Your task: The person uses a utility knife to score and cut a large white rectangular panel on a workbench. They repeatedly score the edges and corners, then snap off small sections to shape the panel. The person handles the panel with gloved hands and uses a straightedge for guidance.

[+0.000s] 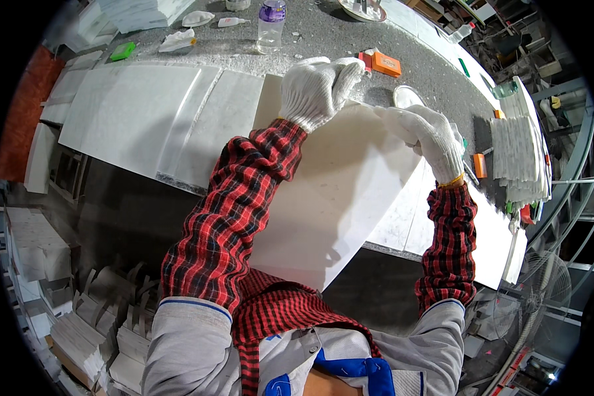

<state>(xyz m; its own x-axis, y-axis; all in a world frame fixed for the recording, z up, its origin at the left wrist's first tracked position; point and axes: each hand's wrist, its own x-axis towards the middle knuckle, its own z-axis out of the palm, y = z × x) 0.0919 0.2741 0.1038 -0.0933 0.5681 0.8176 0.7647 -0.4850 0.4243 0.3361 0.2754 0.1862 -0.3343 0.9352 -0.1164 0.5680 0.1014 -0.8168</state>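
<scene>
A large white stone slab (330,198) leans tilted from the workbench edge toward my body. My left hand (317,89), in a white knit glove, grips the slab's far top edge. My right hand (429,135), also gloved, holds the slab's upper right corner. Both forearms wear red plaid sleeve covers. Flat white marble tiles (145,119) lie side by side on the grey bench (323,43) to the left of the slab.
On the bench stand a clear plastic bottle with a purple cap (270,26), an orange block (386,64), a green block (122,51) and a round dish (363,10). A stack of thin stone strips (518,158) lies at right. Cut stone pieces (105,323) pile on the floor at left; a fan (541,290) stands at right.
</scene>
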